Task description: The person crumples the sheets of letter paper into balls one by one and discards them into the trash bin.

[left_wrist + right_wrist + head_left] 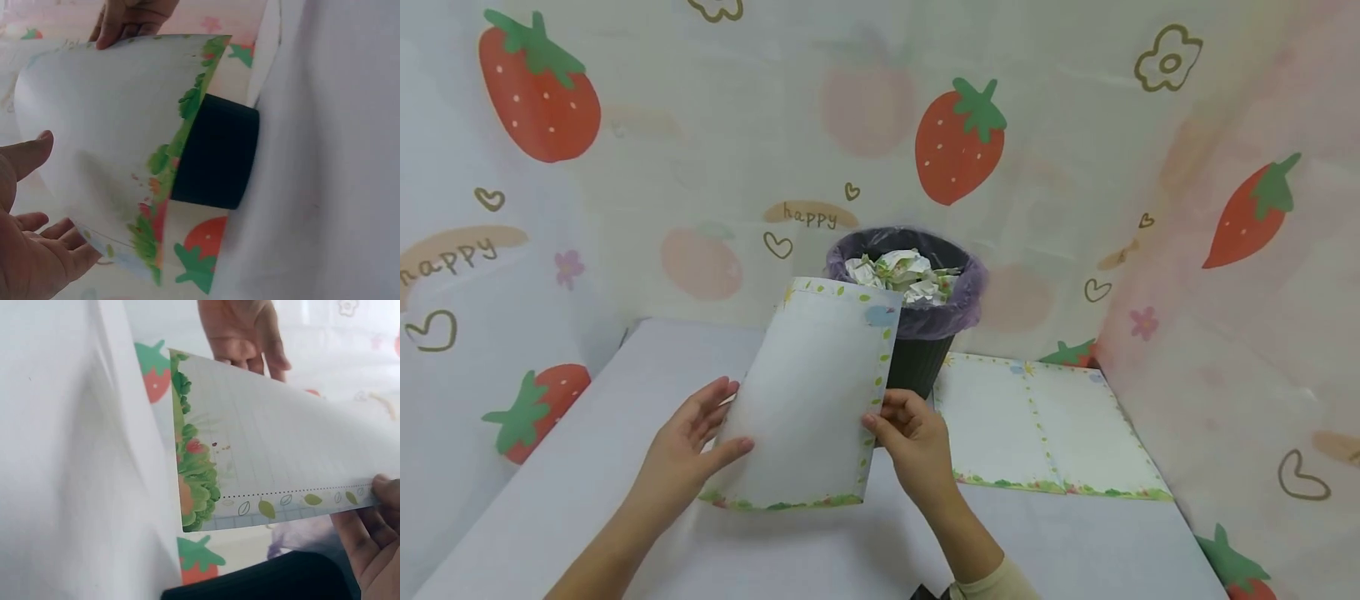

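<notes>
A sheet of paper (808, 400) with a leafy printed border is held up above the table, slightly bowed. My right hand (916, 442) pinches its right edge between thumb and fingers, seen also in the right wrist view, where faint ruled lines show on the sheet (281, 437). At the left edge, my left hand (681, 446) is spread, its thumb in front of the sheet and its fingers by the edge; the left wrist view shows that hand (37, 250) with the thumb lifted away from the paper.
Behind the sheet stands a dark bin (917, 362) with a purple liner (967, 304), filled with crumpled paper (906, 271). Two similar sheets (992, 425) lie side by side on the white table (625, 400), right of the bin. Strawberry-printed curtains (1045, 192) enclose the table.
</notes>
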